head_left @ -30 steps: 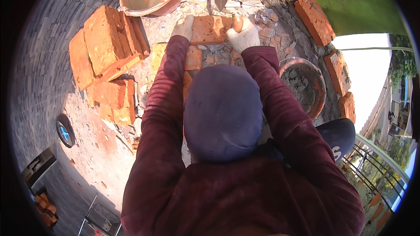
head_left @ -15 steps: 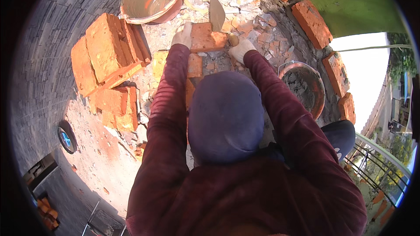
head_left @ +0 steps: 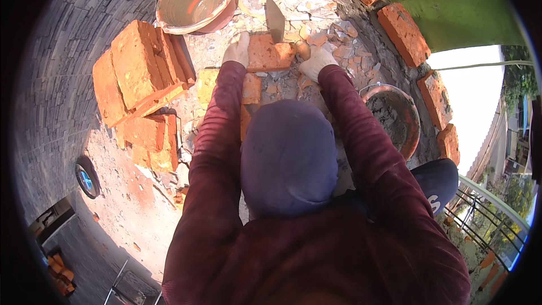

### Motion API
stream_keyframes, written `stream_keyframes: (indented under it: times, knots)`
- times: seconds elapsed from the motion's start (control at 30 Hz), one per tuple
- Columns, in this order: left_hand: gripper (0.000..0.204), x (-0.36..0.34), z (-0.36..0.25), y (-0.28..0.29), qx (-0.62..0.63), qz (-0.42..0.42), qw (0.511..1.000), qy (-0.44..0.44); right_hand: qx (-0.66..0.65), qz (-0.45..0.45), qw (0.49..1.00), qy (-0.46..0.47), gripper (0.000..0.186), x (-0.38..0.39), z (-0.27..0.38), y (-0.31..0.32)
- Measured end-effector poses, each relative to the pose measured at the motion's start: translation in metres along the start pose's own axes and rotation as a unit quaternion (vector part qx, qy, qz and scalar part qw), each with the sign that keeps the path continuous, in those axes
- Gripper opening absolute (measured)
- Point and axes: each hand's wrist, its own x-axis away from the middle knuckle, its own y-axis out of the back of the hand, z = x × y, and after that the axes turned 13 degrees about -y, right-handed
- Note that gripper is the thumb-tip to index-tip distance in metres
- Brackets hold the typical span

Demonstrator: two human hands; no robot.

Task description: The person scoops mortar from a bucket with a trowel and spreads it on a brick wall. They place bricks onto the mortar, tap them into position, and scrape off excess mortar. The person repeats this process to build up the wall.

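Both my hands wear pale knit gloves. My left hand (head_left: 237,49) grips the left end of an orange brick (head_left: 258,56) lying among rubble. My right hand (head_left: 317,63) is closed round the wooden handle of a trowel (head_left: 275,20), just right of the brick; the metal blade stands at the brick's far side, its tip upward. Smaller pieces of orange brick (head_left: 252,87) lie just below the held one, on the near side.
Stacked bricks (head_left: 132,65) stand at left. A mortar-smeared bucket (head_left: 169,14) is at upper left; another bucket (head_left: 389,116) with grey mortar sits by my right forearm. A row of bricks (head_left: 402,33) lines the right edge beside a green surface (head_left: 463,8).
My right hand and the trowel have moved toward me, bringing the blade down to the brick's far side. My left hand stays on the brick. The whole view has shifted slightly.
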Motion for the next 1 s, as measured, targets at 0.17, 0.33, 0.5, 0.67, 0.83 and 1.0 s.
stream_keyframes:
  times: [0.17,0.33,0.5,0.67,0.83,1.0]
  knots:
    - [0.038,0.012,-0.002,-0.008,-0.055,-0.016,0.998,0.008,-0.317,-0.302,0.879,0.188,0.039,-0.018,0.023,0.066]
    - [0.033,0.015,0.007,-0.015,-0.06,-0.033,0.997,-0.019,0.01,0.057,0.994,-0.088,0.045,0.012,0.014,0.024]
    - [0.048,0.009,0.009,-0.012,-0.048,0.037,0.997,0.043,0.022,0.136,0.984,-0.114,0.054,-0.004,-0.025,-0.016]
    - [0.055,0.003,-0.009,0.001,0.216,-0.055,0.944,0.242,-0.237,0.243,0.928,-0.157,0.05,0.018,-0.01,0.0]
    - [0.069,0.005,-0.027,0.016,0.191,-0.067,0.953,0.225,-0.394,-0.156,0.89,0.167,0.036,0.029,0.002,0.037]
    - [0.071,0.001,-0.021,0.011,0.256,-0.044,0.935,0.243,-0.288,-0.078,0.954,-0.003,0.042,0.058,-0.007,0.006]
